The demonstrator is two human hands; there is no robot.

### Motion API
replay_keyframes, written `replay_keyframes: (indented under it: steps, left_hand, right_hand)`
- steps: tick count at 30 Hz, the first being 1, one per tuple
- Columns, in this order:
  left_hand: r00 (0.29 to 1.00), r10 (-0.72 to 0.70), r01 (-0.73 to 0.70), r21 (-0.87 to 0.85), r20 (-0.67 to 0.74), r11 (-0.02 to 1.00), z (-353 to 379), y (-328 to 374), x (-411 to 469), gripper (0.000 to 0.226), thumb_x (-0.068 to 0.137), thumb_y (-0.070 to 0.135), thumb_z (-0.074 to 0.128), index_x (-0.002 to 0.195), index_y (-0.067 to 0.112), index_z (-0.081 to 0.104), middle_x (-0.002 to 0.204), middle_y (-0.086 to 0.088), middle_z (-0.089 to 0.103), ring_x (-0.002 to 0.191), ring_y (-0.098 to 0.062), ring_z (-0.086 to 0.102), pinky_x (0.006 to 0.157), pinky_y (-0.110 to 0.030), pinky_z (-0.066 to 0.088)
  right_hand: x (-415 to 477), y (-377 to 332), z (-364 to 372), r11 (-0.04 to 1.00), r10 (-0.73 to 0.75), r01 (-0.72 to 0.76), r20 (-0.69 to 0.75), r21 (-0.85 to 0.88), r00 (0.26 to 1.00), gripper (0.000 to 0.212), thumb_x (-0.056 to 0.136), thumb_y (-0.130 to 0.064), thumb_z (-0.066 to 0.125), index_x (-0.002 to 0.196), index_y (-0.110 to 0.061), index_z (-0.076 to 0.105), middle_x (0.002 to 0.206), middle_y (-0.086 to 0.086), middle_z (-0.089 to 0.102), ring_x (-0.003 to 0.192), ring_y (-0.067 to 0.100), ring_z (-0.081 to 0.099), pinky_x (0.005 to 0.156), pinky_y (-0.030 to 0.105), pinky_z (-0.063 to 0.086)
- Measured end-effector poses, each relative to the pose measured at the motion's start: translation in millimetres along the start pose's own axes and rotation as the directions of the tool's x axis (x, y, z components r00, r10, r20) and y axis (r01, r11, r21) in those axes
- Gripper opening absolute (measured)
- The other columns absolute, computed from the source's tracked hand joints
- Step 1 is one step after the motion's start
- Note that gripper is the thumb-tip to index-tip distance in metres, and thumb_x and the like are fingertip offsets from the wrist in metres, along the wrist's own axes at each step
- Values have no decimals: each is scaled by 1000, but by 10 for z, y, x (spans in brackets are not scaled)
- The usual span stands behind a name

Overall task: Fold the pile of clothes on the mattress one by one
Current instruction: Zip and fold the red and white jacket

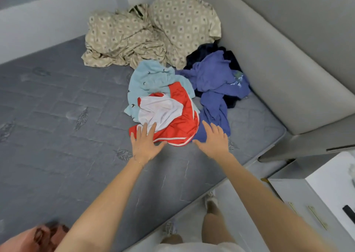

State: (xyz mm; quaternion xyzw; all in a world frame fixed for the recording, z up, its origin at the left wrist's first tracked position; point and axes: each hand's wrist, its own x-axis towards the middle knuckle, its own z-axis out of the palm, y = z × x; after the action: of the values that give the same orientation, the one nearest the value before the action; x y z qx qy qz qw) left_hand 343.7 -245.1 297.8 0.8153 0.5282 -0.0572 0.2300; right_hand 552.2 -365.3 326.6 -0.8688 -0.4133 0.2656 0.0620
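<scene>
A grey quilted mattress [57, 117] in a padded corner holds the pile [159, 107]: red shorts [184, 123] on a pale blue top [151, 79], beside a purple garment [213, 75]. Left hand [143, 143] and right hand [215, 140] are at its near edge, fingers spread, gripping nothing.

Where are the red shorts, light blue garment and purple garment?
red shorts [182, 125], head view, red panel beside white lining.
light blue garment [149, 79], head view, upper middle.
purple garment [213, 75], head view, bunched middle.
</scene>
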Motion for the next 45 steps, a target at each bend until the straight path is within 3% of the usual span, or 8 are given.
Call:
replay_keyframes:
  steps: [11,20,24,27,31,34,39,45]
  left_hand:
    - [961,-260,270,-110,97,957,778,614,970,88,87,52,60,155,27,10,162,-9,8,149,-27,5,118,-51,1]
    - [918,-396,392,-132,-4,911,1582,212,1840,92,87,43,64,155,23,5,162,-10,3,149,-28,1,119,-51,3]
    - [872,-475,452,-181,-116,874,1914,-123,2171,85,87,35,66,154,17,16,153,-6,31,142,-28,25,116,-51,8]
    - [886,-426,406,-136,-184,904,2068,-259,2214,49,92,26,60,135,6,48,117,-17,58,111,-37,51,108,-50,24]
    - [875,-429,298,-449,-225,843,2037,-217,1959,21,93,13,60,103,-6,59,96,-22,63,91,-36,58,84,-42,41]
    - [860,-431,221,-562,-273,797,1854,-102,1652,19,96,15,58,100,-3,61,95,-17,66,87,-30,60,76,-36,41]
    - [756,-590,228,-731,-284,643,1189,86,1138,29,98,31,55,96,4,64,87,-8,67,80,-26,60,76,-36,43]
    - [689,-606,152,-738,-398,657,332,1,524,29,97,34,56,85,8,63,76,0,62,72,-20,54,68,-21,38]
  right_hand:
    - [1570,512,21,997,-82,81,252,15,964,90,87,-62,55,155,-31,5,162,7,6,149,28,4,119,49,12]
    - [2664,577,1006,985,-160,171,353,0,922,102,82,-55,66,154,-32,-3,163,5,-3,149,29,2,119,50,12]
    - [3110,520,1514,980,-197,196,304,35,932,116,76,-55,72,153,-30,-10,162,7,5,148,29,10,117,51,15]
    - [3260,496,1815,990,-136,138,283,13,949,118,73,-57,74,153,-31,-8,158,14,14,143,35,19,116,51,18]
    - [3237,442,1961,949,-164,218,231,-229,959,70,83,-42,68,142,-20,36,138,15,44,128,34,42,103,45,29]
    - [3069,276,1814,946,-301,319,210,-59,930,20,90,-28,59,98,-11,62,102,13,66,100,35,60,84,40,39]
    - [2457,-281,1120,848,-474,400,160,348,866,30,90,-26,65,63,-15,54,66,6,60,69,26,56,71,43,45]
    - [1796,-972,216,715,-601,543,-10,440,799,25,88,-33,68,79,-9,68,74,0,67,71,11,56,68,21,39]
